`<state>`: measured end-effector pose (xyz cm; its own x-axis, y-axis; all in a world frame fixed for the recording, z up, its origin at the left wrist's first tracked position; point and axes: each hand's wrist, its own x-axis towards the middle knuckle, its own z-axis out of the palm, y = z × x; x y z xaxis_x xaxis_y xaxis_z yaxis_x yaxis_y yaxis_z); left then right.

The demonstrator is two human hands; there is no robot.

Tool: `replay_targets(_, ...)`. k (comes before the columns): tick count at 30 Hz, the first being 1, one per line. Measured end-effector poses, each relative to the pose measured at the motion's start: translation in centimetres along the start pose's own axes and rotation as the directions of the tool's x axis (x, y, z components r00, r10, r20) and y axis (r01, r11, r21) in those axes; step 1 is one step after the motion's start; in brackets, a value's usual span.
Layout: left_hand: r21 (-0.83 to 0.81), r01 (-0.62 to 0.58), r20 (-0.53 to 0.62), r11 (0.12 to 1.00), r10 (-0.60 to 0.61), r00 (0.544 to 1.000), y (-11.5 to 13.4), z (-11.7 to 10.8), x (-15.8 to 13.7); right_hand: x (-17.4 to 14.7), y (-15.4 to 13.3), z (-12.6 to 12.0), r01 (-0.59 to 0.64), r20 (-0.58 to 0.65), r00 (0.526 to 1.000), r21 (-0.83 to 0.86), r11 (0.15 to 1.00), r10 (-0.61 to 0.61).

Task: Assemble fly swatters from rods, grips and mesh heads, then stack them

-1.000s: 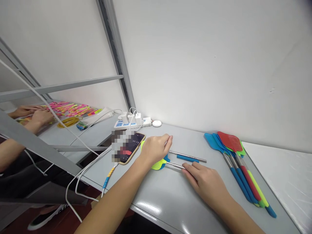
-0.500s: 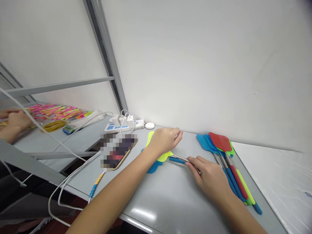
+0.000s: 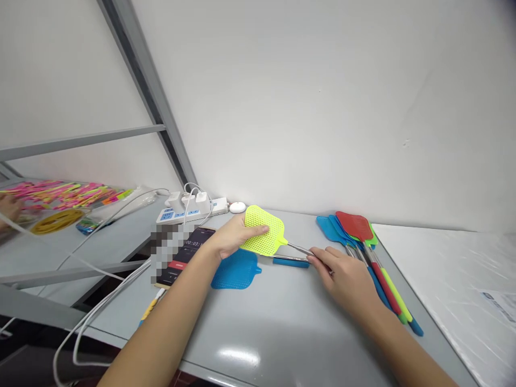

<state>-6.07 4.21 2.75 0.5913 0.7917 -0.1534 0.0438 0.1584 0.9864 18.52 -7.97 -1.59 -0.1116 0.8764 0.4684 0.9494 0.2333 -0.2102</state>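
My left hand [image 3: 233, 236] grips the perforated yellow-green head of a fly swatter [image 3: 268, 239], its thumb lying on top. The swatter's thin metal rod runs right into my right hand [image 3: 342, 274], whose fingers are pinched closed around it. Below the yellow head, a blue swatter head [image 3: 236, 270] lies flat on the grey table [image 3: 278, 328]. A blue handle [image 3: 291, 263] with a metal rod lies beside it; I cannot tell whether the two are joined. To the right is a pile of swatters with red [image 3: 355, 226], blue and green heads.
At the left lie a phone [image 3: 201, 234] and a white power strip [image 3: 220, 206] with chargers and loose cables. A metal frame post [image 3: 161, 107] rises behind. Another person's hand [image 3: 10, 207] is by pink and yellow pieces. A white wrapped sheet [image 3: 439, 269] lies right.
My left hand has come back and down, and now grips the yellow swatter head, which is turned up more into view. My right hand stays on the rod. The view has shifted slightly.
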Motion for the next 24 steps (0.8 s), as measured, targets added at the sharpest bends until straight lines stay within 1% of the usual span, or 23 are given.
replay_targets(3, -0.039, -0.003, -0.022, 0.999, 0.002, 1.0, -1.0, 1.0, 0.4, 0.1, 0.8, -0.5, 0.053, 0.03, 0.998, -0.034, 0.998, -0.052)
replay_targets(9, -0.094, -0.021, -0.04, 0.995, 0.018, 0.999, -2.1, 2.6, 1.1, -0.1, 1.2, -1.8, 0.15, -0.014, 0.988, -0.214, 0.965, -0.157)
replay_targets(12, -0.095, -0.023, -0.047, 0.995, 0.019, 0.999, -2.3, 3.2, 1.2, -0.2, 1.2, -2.0, 0.153, 0.011, 0.988, -0.264, 0.952, -0.155)
replay_targets(15, -0.081, -0.026, -0.053, 0.996, 0.022, 0.998, -2.2, 3.8, 1.1, -0.3, 1.5, -2.2, 0.095, 0.057, 0.995, -0.235, 0.967, -0.084)
replay_targets(18, -0.059, -0.052, -0.043, 0.997, 0.05, 0.998, -2.0, 4.3, 1.0, -0.2, 1.8, -2.3, 0.005, 0.127, 0.992, -0.125, 0.992, 0.011)
replay_targets(21, -0.024, -0.074, -0.04, 0.997, 0.073, 0.997, -2.0, 4.4, 1.0, 0.1, 1.7, -2.5, -0.081, 0.235, 0.968, -0.041, 0.996, 0.089)
replay_targets(24, 0.037, -0.096, -0.044, 0.995, 0.098, 0.994, -2.1, 4.3, 1.1, 0.2, 1.3, -2.7, -0.159, 0.338, 0.93, 0.023, 0.987, 0.142)
